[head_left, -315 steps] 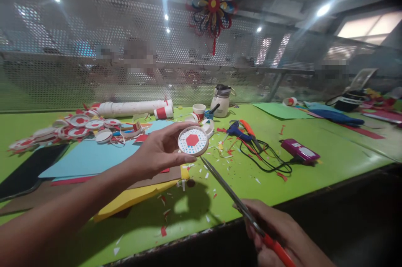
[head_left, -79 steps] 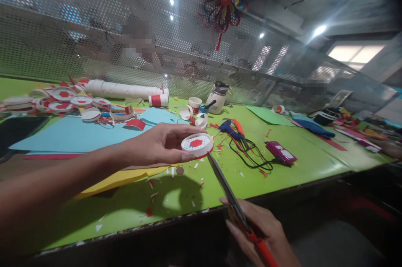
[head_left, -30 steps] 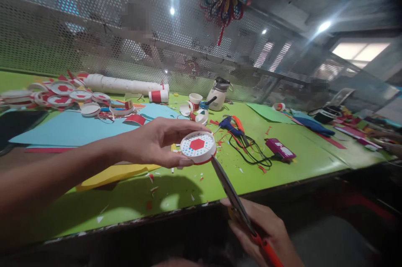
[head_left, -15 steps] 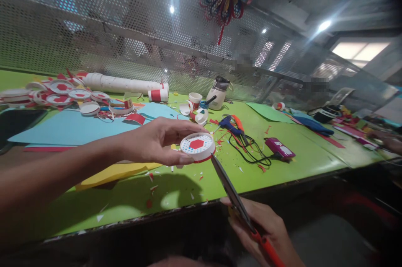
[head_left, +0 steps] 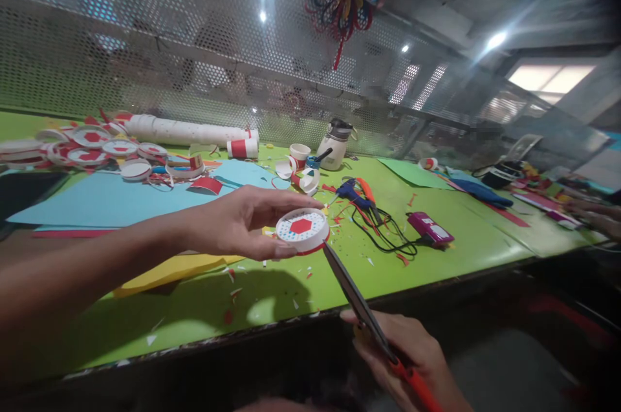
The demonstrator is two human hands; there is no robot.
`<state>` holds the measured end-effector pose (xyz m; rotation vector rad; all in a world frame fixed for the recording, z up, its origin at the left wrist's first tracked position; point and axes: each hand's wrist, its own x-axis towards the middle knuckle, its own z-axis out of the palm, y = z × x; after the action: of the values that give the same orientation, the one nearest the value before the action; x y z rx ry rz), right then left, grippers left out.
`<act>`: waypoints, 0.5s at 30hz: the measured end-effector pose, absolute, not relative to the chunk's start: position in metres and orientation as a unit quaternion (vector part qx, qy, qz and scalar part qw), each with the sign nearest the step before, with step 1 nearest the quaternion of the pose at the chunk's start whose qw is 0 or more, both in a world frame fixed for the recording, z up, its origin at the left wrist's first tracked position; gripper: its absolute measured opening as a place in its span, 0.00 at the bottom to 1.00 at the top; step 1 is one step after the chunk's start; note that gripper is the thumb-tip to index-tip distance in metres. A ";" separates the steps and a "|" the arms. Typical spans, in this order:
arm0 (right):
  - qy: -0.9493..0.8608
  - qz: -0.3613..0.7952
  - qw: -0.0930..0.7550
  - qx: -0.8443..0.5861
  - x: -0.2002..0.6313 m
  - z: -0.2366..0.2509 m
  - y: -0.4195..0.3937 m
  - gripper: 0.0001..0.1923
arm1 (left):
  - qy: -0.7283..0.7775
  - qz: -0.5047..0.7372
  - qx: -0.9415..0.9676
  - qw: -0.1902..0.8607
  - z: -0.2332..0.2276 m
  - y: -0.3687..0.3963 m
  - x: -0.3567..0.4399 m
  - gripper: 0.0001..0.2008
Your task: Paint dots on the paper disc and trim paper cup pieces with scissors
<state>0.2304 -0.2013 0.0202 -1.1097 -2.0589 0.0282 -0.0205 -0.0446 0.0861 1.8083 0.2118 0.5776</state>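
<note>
My left hand (head_left: 233,224) pinches a small round white paper disc (head_left: 301,229) with a red hexagon at its centre and blue dots around it, held flat above the green table (head_left: 272,295). My right hand (head_left: 407,354) grips red-handled scissors (head_left: 361,312) at the near table edge. Their dark blades point up and to the left, and the tip meets the disc's lower right rim, where a red strip shows.
Blue, yellow and red paper sheets (head_left: 111,202) lie to the left, with several finished discs (head_left: 92,147) and a white roll (head_left: 189,130) behind. A glue gun with black cord (head_left: 369,202), a magenta device (head_left: 429,229), cups and a bottle (head_left: 334,147) stand beyond. A perforated metal screen backs the table.
The disc and my left hand have shifted slightly left and down. The scissors stay at the disc's rim, and my right hand has barely moved.
</note>
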 end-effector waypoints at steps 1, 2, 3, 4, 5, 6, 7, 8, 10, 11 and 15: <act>-0.812 0.011 0.389 -0.435 0.231 0.019 -0.201 0.12 | 0.091 0.248 0.777 0.572 0.087 -0.045 -0.021 0.23; -0.812 0.013 0.388 -0.435 0.232 0.018 -0.202 0.13 | 0.091 0.250 0.781 0.566 0.088 -0.046 -0.021 0.23; -0.813 0.016 0.386 -0.436 0.234 0.015 -0.202 0.13 | 0.091 0.253 0.784 0.559 0.090 -0.048 -0.021 0.23; -0.811 0.018 0.387 -0.438 0.235 0.013 -0.202 0.13 | 0.090 0.258 0.789 0.551 0.091 -0.049 -0.021 0.23; -0.810 0.019 0.388 -0.440 0.236 0.011 -0.203 0.14 | 0.088 0.263 0.794 0.542 0.093 -0.050 -0.021 0.24; -0.808 0.021 0.387 -0.444 0.237 0.008 -0.204 0.14 | 0.086 0.267 0.799 0.532 0.095 -0.052 -0.022 0.25; -0.805 0.021 0.386 -0.449 0.238 0.007 -0.204 0.13 | 0.084 0.267 0.805 0.523 0.097 -0.053 -0.022 0.26; -0.803 0.020 0.384 -0.455 0.238 0.006 -0.205 0.13 | 0.083 0.266 0.811 0.515 0.098 -0.054 -0.023 0.26; -0.798 0.020 0.383 -0.464 0.236 0.006 -0.205 0.11 | 0.078 0.264 0.820 0.502 0.101 -0.055 -0.024 0.27; -0.797 0.021 0.387 -0.464 0.235 0.007 -0.205 0.11 | 0.076 0.263 0.824 0.495 0.101 -0.055 -0.024 0.27; -0.807 0.033 0.407 -0.427 0.231 0.015 -0.203 0.12 | 0.078 0.265 0.844 0.460 0.102 -0.054 -0.025 0.27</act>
<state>0.2306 -0.2032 0.0145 -1.0762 -2.0344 0.0836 -0.0249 -0.0542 0.1016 2.0775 0.1915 0.6536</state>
